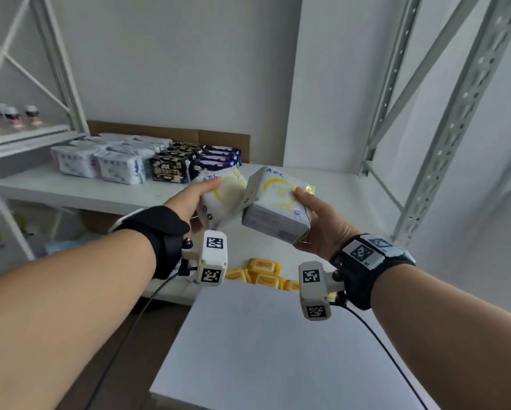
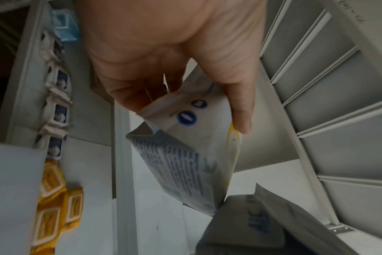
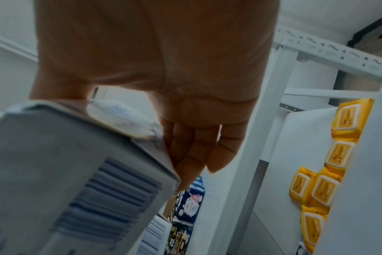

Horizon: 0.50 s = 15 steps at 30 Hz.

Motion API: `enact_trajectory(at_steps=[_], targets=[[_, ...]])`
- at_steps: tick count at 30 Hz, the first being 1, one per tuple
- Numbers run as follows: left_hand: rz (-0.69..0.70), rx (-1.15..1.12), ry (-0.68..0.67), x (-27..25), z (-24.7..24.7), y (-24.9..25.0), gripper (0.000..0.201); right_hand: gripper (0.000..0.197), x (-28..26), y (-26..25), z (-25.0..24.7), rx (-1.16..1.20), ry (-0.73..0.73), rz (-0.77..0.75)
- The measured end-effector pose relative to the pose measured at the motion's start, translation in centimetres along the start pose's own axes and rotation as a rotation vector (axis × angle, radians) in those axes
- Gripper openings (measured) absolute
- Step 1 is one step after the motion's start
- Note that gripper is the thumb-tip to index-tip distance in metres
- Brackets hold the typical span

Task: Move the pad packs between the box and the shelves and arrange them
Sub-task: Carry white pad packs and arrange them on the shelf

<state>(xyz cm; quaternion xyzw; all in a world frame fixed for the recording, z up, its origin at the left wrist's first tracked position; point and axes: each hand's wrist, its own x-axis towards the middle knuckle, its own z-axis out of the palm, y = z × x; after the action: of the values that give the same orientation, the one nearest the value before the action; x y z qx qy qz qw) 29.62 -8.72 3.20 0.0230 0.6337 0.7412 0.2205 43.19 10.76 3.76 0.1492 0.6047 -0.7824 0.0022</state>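
each hand grips one white-and-yellow pad pack in the air above the shelf (image 1: pixel 71 190): the left hand (image 1: pixel 189 199) holds the left pack (image 1: pixel 221 199), the right hand (image 1: pixel 316 226) the right pack (image 1: pixel 278 208), corners nearly touching. this looks like the carry step (box to shelf). next, set both down beside the row of shelved packs (image 1: pixel 142 162), in the bare space to its right.

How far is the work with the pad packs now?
Done: white packs, black packs and dark blue packs stand in rows on the shelf. In hand: the left hand and the right hand each hold one white-and-yellow pack above the shelf. Left: placing these two; yellow packs lie lower down.
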Motion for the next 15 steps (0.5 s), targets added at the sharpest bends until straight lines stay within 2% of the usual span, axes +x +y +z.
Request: enact_trajectory(at_steps=[4,7,11,15], targets=[[-0.014,0.085,-0.022,1.6,-7.8,2.9,0.026,0.034,2.3,1.1,7.8,0.111,-0.019,-0.018],[-0.030,0.158,-0.038,2.3,-11.1,4.7,0.024,0.036,3.1,1.8,11.5,0.137,0.009,-0.013],[-0.018,0.187,-0.057,3.6,-12.6,6.3,0.026,0.041,4.4,1.5,13.5,-0.071,0.179,0.006],[0.057,0.243,-0.055,5.7,-12.4,7.8,0.030,0.052,5.9,0.5,13.4,-0.157,0.228,-0.021]])
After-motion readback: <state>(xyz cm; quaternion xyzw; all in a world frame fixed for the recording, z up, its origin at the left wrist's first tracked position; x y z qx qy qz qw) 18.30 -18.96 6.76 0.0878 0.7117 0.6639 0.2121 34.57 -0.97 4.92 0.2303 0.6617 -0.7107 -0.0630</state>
